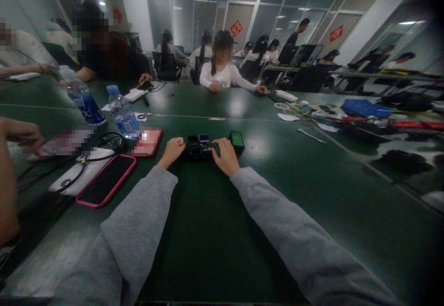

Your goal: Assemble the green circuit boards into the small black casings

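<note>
Black, boxy, plastic-looking device (pixel 199 152) being flanked: left hand (pixel 172 151) curled, grip untellable; right hand (pixel 225 155) loosely open.
Likely light, stiff; sides best held.

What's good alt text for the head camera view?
A left hand and right hand flank small black objects on a green table, a black-and-green box beside the right. Bottles and a pink-edged phone are at left; people sit beyond.

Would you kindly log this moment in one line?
left hand: left of black items; right hand: right of them; green-topped box: beside right hand; contact: unclear
</note>
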Available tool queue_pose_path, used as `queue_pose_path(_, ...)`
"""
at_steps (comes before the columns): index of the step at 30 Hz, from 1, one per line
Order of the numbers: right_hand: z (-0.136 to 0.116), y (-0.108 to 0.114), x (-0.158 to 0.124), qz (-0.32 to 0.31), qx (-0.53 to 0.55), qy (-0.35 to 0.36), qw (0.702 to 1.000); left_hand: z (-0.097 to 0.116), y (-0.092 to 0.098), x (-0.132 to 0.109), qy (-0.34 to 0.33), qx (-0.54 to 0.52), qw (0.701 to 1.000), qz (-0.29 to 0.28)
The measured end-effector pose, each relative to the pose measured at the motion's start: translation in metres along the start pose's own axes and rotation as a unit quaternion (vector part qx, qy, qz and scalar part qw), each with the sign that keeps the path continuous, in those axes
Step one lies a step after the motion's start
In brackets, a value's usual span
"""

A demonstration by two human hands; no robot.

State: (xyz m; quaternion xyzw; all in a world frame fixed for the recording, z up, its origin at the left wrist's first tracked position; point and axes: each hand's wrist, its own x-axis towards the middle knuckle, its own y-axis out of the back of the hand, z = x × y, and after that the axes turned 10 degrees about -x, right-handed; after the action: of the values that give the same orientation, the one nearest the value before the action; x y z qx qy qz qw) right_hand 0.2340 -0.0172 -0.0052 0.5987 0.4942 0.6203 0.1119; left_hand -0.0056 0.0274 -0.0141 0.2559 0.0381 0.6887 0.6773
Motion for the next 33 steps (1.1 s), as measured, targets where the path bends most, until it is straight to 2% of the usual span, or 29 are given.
queue_pose_path(9, 0.001, 0.004, 0.000, 0.041, 0.054, -0.006, 0.998, 0.004, 0.001, -0.001, 0.000, 0.005, 1.000, -0.004)
queue_pose_path(16, 0.003, 0.003, -0.002, 0.015, 0.056, -0.009, 0.998, -0.001, 0.001, 0.000, -0.006, 0.002, 1.000, -0.007)
queue_pose_path(22, 0.004, 0.005, -0.002, -0.030, 0.060, -0.017, 0.998, -0.005, 0.001, 0.002, -0.011, 0.014, 1.000, -0.006)
queue_pose_path(33, 0.001, 0.003, -0.003, -0.072, 0.057, -0.043, 0.995, 0.001, 0.001, 0.000, -0.006, 0.016, 1.000, -0.007)
